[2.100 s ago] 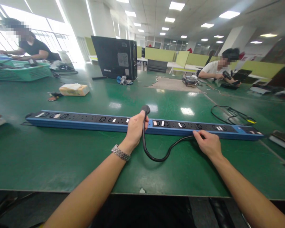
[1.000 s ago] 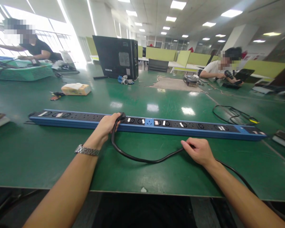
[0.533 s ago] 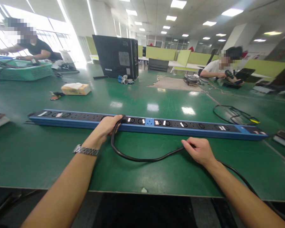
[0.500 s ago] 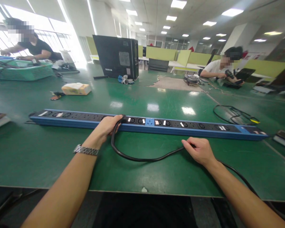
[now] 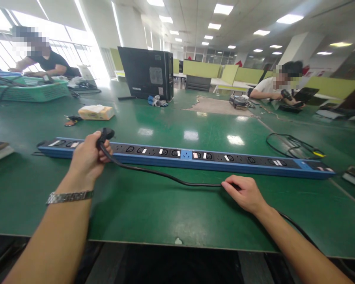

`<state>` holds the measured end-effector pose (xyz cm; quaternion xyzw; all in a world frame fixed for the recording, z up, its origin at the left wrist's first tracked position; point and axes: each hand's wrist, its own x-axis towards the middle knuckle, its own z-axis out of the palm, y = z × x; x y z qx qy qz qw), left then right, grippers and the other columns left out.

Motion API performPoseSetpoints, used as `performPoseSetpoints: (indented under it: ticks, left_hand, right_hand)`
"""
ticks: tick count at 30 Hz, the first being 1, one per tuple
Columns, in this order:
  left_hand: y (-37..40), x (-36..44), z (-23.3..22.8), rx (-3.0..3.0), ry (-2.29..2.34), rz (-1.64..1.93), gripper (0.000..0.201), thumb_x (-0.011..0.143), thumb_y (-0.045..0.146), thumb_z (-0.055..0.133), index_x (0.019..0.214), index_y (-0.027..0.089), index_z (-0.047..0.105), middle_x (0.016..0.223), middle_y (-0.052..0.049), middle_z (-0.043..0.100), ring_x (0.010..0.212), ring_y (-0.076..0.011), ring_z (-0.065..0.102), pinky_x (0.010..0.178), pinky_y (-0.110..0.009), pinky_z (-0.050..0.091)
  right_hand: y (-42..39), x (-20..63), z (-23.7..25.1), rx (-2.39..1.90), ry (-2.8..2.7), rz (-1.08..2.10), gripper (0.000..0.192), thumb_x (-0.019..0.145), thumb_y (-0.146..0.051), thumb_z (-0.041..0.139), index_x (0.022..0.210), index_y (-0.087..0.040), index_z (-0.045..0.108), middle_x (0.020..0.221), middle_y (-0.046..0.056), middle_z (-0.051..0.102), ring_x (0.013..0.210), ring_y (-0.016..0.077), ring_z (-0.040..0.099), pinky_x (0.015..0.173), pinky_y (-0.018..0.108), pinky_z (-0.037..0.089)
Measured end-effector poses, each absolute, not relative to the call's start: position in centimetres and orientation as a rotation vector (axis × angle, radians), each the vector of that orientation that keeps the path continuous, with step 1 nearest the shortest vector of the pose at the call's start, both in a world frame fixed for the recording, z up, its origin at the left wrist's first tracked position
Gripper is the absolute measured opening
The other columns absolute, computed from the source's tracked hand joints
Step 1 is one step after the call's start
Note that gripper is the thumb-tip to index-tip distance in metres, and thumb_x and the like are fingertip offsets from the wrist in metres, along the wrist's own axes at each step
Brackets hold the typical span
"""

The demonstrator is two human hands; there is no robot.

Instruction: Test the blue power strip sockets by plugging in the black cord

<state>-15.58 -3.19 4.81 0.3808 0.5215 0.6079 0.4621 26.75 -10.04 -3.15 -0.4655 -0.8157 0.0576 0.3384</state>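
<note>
Cable (image 5: 165, 175) is sagging gently along the near side of the blue power strip (image 5: 186, 163), which is lying across 12 o'clock on the green table (image 5: 165, 221). At 11 o'clock the left hand (image 5: 88, 157) is holding the plug (image 5: 109, 133), fingers curled closed around its neck; at 1 o'clock the right hand (image 5: 245, 193) is pinching the cable between thumb and bent fingers. The cable is probably feeling light, springy and bendable; the plug is looking hard and sturdy, its moulded body seeming the safest place for gripping.
</note>
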Motion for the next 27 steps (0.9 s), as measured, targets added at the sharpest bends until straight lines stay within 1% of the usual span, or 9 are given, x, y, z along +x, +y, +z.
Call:
performPoseSetpoints:
  ticks: [3, 7, 10, 14, 19, 23, 27]
  left_hand:
    - [-3.2, -17.2, 3.7, 0.866, 1.302, 1.391, 0.036, 0.095, 0.030, 0.036, 0.061, 0.020, 0.031, 0.041, 0.007, 0.029, 0.032, -0.0036, 0.024, 0.035, -0.016, 0.018]
    - [-3.1, -17.4, 2.9, 0.864, 1.325, 1.321, 0.037, 0.093, 0.033, 0.041, 0.059, 0.020, 0.032, 0.042, 0.007, 0.030, 0.033, -0.0037, 0.025, 0.034, -0.016, 0.021]
    - [-2.9, -16.3, 2.7, 0.926, 1.256, 1.185, 0.039, 0.092, 0.036, 0.044, 0.058, 0.018, 0.035, 0.042, 0.007, 0.030, 0.034, -0.0039, 0.026, 0.034, -0.015, 0.022]
    - [-2.5, -13.4, 2.3, 0.971, 1.175, 1.039, 0.041, 0.090, 0.040, 0.047, 0.057, 0.017, 0.041, 0.040, 0.007, 0.028, 0.033, -0.0037, 0.023, 0.033, -0.014, 0.019]
    - [-2.3, -10.4, 2.3, 1.001, 1.280, 1.032, 0.039, 0.087, 0.040, 0.050, 0.057, 0.017, 0.044, 0.040, 0.006, 0.031, 0.032, -0.0041, 0.024, 0.032, -0.015, 0.018]
    - [-2.3, -9.5, 3.2, 1.056, 1.436, 1.061, 0.041, 0.085, 0.041, 0.053, 0.053, 0.016, 0.044, 0.038, 0.006, 0.031, 0.032, -0.0042, 0.025, 0.032, -0.015, 0.018]
    - [-2.2, -9.1, 3.6, 1.096, 1.512, 1.073, 0.039, 0.079, 0.039, 0.059, 0.050, 0.016, 0.047, 0.038, 0.005, 0.033, 0.033, -0.0049, 0.027, 0.033, -0.017, 0.018]
  right_hand:
    - [-10.3, 25.7, -3.2, -1.155, -2.213, 0.211, 0.025, 0.090, -0.033, 0.055, 0.073, -0.018, 0.065, 0.066, 0.001, 0.063, 0.059, 0.0105, 0.054, 0.060, 0.024, 0.037]
    - [-10.5, 24.9, -3.3, -1.119, -2.255, 0.237, 0.026, 0.090, -0.033, 0.056, 0.071, -0.017, 0.065, 0.061, 0.000, 0.059, 0.055, 0.0095, 0.050, 0.057, 0.024, 0.034]
    - [-10.4, 25.0, -3.3, -1.122, -2.247, 0.224, 0.031, 0.090, -0.034, 0.055, 0.065, -0.017, 0.062, 0.057, -0.001, 0.055, 0.052, 0.0088, 0.046, 0.056, 0.024, 0.032]
    - [-10.1, 25.4, -3.4, -1.146, -2.210, 0.178, 0.035, 0.090, -0.033, 0.054, 0.060, -0.017, 0.058, 0.054, -0.001, 0.051, 0.050, 0.0084, 0.043, 0.055, 0.024, 0.031]
    - [-10.1, 25.9, -3.3, -1.180, -2.161, 0.145, 0.037, 0.090, -0.032, 0.054, 0.057, -0.017, 0.056, 0.052, -0.002, 0.048, 0.049, 0.0077, 0.041, 0.054, 0.024, 0.030]
    - [-10.2, 26.1, -3.3, -1.189, -2.152, 0.140, 0.038, 0.091, -0.033, 0.053, 0.056, -0.017, 0.055, 0.051, -0.002, 0.047, 0.049, 0.0078, 0.040, 0.055, 0.024, 0.030]
    - [-10.2, 26.0, -3.2, -1.209, -2.155, 0.134, 0.039, 0.091, -0.034, 0.052, 0.055, -0.018, 0.055, 0.051, -0.001, 0.048, 0.049, 0.0082, 0.041, 0.054, 0.024, 0.030]
